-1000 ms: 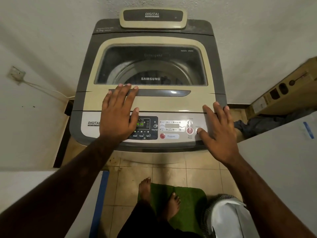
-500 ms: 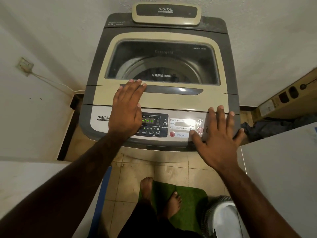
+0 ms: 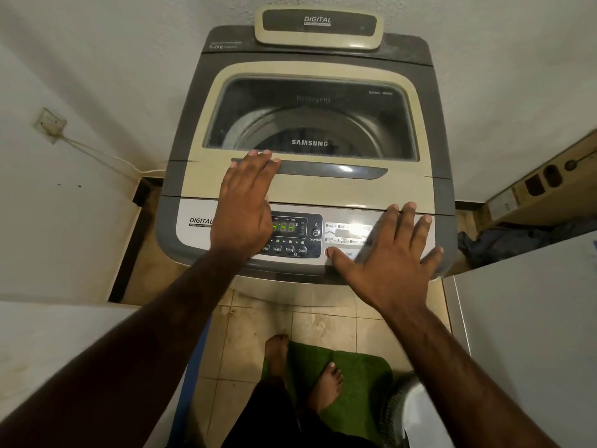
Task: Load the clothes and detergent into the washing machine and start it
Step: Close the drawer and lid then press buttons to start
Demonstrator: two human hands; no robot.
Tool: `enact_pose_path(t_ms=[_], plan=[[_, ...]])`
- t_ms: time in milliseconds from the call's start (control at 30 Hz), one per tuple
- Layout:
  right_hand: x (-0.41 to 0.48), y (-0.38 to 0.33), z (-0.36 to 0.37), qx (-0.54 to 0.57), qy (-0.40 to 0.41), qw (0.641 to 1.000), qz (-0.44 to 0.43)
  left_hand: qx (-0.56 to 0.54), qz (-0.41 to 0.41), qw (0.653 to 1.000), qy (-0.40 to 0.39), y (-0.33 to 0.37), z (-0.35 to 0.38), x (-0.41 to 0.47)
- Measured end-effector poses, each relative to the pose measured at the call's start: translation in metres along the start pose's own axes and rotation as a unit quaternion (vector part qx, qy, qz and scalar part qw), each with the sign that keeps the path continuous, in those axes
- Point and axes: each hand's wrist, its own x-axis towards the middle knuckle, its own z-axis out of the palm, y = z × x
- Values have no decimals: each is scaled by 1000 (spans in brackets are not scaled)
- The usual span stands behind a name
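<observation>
A top-loading washing machine (image 3: 433,108) fills the middle of the view, its beige lid (image 3: 323,192) closed. Through the lid's dark window the drum shows dimly; clothes inside cannot be made out. My left hand (image 3: 244,205) lies flat with straight fingers on the lid's front, fingertips at the left end of the grey handle (image 3: 339,171). My right hand (image 3: 387,253) is spread flat over the right side of the control panel (image 3: 297,234), thumb at the red program button. The panel's display glows green. No detergent container is visible.
White walls close in on the left and behind. A wall socket (image 3: 50,124) with a cable sits at left. A white surface (image 3: 533,318) stands at right, a cardboard box (image 3: 542,185) and dark cloth (image 3: 504,244) beyond it. A green mat (image 3: 355,376) lies under my feet.
My right hand has slid left along the control panel, its thumb now at the red program button. My left hand stays flat on the lid. The view has shifted slightly.
</observation>
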Motion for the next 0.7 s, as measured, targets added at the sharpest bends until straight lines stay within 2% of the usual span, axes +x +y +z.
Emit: enact_pose_path(t_ms=[133, 300, 367, 600, 700], plan=[[2, -2, -2, 16, -11, 1000, 6, -26, -11, 1000, 8, 0, -2, -1], [0, 2, 0, 34, 1, 999, 2, -22, -95, 994, 55, -3, -4, -4], [0, 1, -2, 31, -7, 999, 2, -20, -114, 992, 47, -3, -5, -3], [0, 2, -2, 37, -6, 999, -1, 75, -13, 997, -25, -26, -16, -7], [0, 2, -1, 37, -2, 999, -1, 85, -12, 996, -23, -28, -17, -8]])
